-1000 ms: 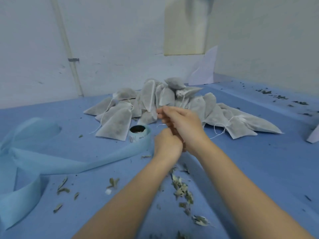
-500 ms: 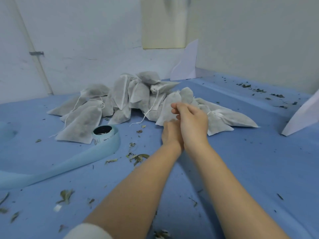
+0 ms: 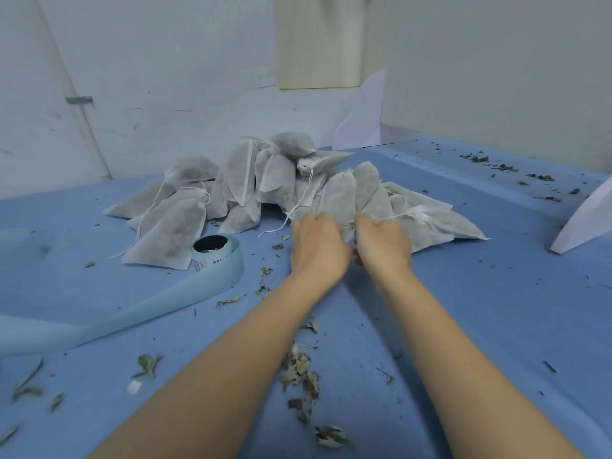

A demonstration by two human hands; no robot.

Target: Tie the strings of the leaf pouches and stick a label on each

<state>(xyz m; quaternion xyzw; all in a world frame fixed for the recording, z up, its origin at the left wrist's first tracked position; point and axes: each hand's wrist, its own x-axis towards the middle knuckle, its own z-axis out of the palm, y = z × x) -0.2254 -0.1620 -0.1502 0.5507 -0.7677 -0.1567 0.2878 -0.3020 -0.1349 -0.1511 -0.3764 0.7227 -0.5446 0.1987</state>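
So, quick rundown:
Pouch: the pouch (image 3: 338,199) stood long axis up, leaning on the pouch pile (image 3: 251,183), just beyond both your hands.
Left hand: your left hand (image 3: 318,245) had fingers curled at its base; couldn't tell the grip.
Right hand: your right hand (image 3: 382,243) sat equally near, pinching a string (image 3: 394,216).
Change: half a second earlier your hands overlapped; now they'd split either side.
Label roll: label roll (image 3: 213,248) lay left of the pile's front.
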